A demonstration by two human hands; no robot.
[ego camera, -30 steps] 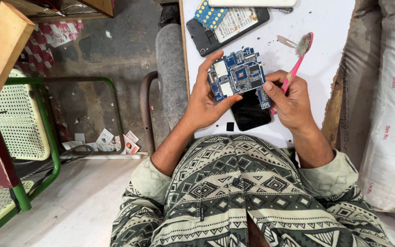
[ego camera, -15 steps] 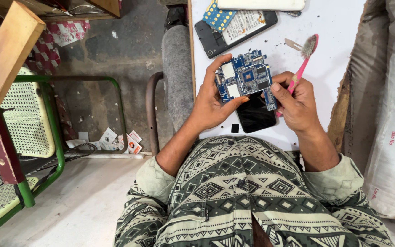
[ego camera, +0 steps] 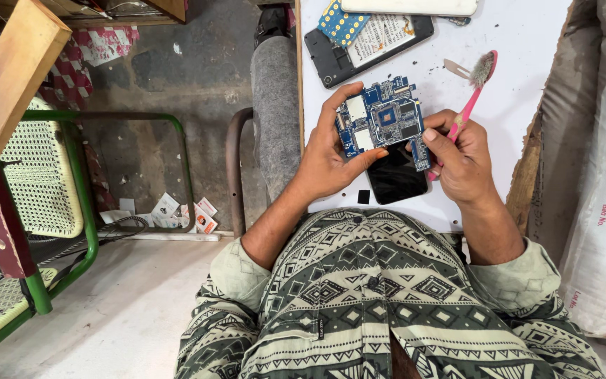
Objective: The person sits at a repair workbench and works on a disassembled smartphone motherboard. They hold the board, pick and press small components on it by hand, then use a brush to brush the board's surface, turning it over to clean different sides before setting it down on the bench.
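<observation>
A flat blue circuit board (ego camera: 381,123) is gripped by the left hand (ego camera: 327,158); a pink bristled toothbrush (ego camera: 473,91), pointing to one o'clock, is clasped by the right hand (ego camera: 461,158).

Bare white table (ego camera: 527,91) lies right of the toothbrush (ego camera: 473,95); opened phone (ego camera: 369,42) blocks the far edge.

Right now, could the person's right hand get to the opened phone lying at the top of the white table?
Probably not at once: the right hand is full, gripping a pink brush and steadying the blue circuit board. The path to the opened phone looks otherwise free across the white table.
</observation>
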